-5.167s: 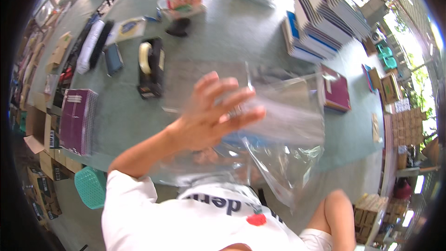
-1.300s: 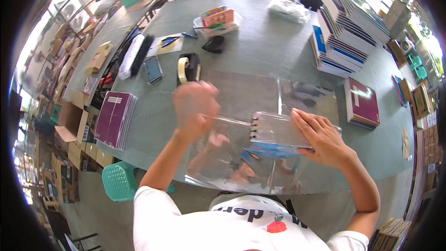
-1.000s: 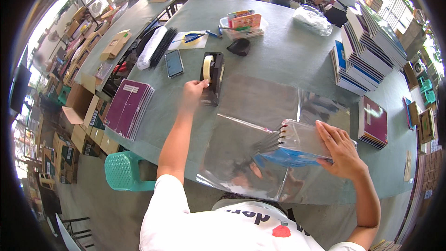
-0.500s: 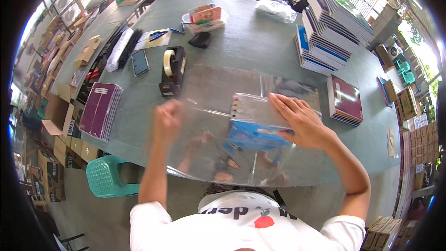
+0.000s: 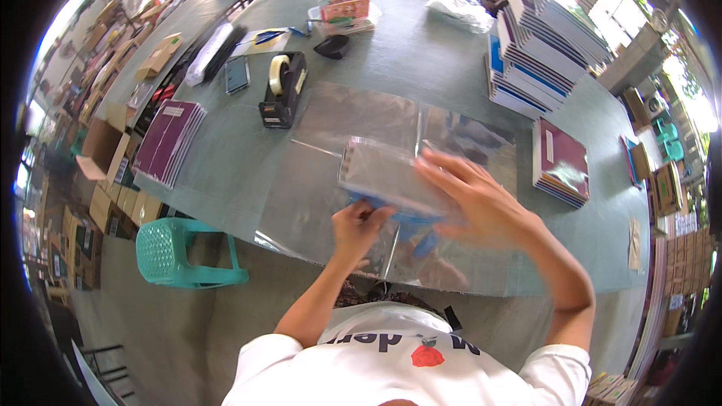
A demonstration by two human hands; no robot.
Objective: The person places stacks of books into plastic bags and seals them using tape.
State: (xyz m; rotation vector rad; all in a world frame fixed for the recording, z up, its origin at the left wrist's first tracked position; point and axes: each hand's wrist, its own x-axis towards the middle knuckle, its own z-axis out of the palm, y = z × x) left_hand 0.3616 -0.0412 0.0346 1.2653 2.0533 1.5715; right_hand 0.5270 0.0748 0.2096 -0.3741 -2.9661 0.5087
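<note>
A flat notebook (image 5: 387, 169) with a pale upper part and a blue near part lies on large clear plastic sheets (image 5: 316, 214) in front of me. Clear film shines over its surface. My left hand (image 5: 357, 229) is at its near left edge, thumb and fingers pinched on the blue edge. My right hand (image 5: 481, 199), slightly smeared by motion, has its fingers stretched out over the notebook's right side. Beyond the sheets, to the left, stands a black tape dispenser (image 5: 284, 94) with a roll of tape.
Purple spiral notebooks (image 5: 171, 139) lie at the left, a maroon-topped stack (image 5: 562, 162) at the right. A tall stack of books (image 5: 545, 53) stands behind that. Farther back are a phone (image 5: 237, 75), a plastic tub (image 5: 342, 19) and crumpled plastic (image 5: 460, 9). A green stool (image 5: 169, 248) stands by the table.
My left hand has come right from beside the sheets to the notebook's near left edge and pinched it. The notebook has shifted slightly left, and my right hand stays over it.
</note>
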